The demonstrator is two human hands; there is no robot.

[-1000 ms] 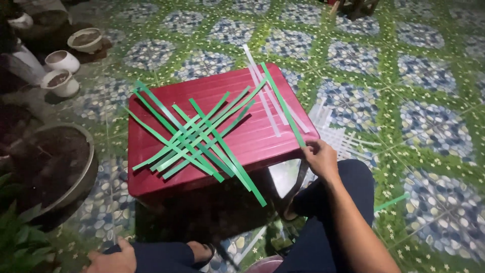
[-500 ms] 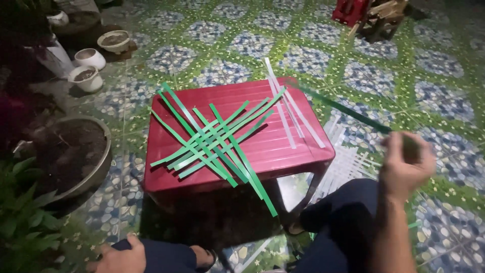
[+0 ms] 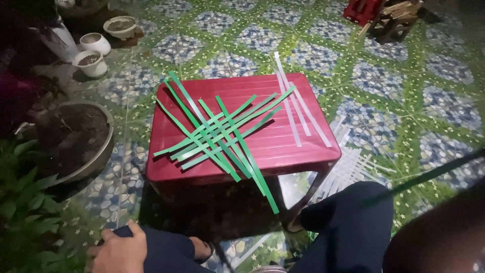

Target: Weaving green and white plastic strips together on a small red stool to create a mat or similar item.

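Head view, one entry per item, placed against the red plastic counter.

- Counter: low, rectangular, red, standing on a patterned tile floor. Its near edge faces the seated person; its far-left corner and right edge are bare of strips.
- Green strips: flat bands crossed over one another on the left and middle of the counter top. Several lie slantwise toward the far-right; others cross them toward the near edge. One band overhangs the near edge and points at the person's right knee; the left ends reach the counter's left edge.
- Pale strips: a few translucent bands lying side by side along the right part of the top, their far ends jutting past the far edge.
- More pale strips: a loose fan on the floor just beside the counter's right near corner.
- Left hand: on the left knee, near side of the counter, well apart from the strips; its grip is loosely curled and grasps nothing.
- Right hand: a dark blur at the frame's lower right; cannot tell how its grip stands. A single green strip runs slantwise in the air right of the counter toward that blur.
- Large planter: left of the counter, filled with soil, with open floor between them.
- Small pots: beyond the far-left corner.
- Stools: well beyond the far-right corner.
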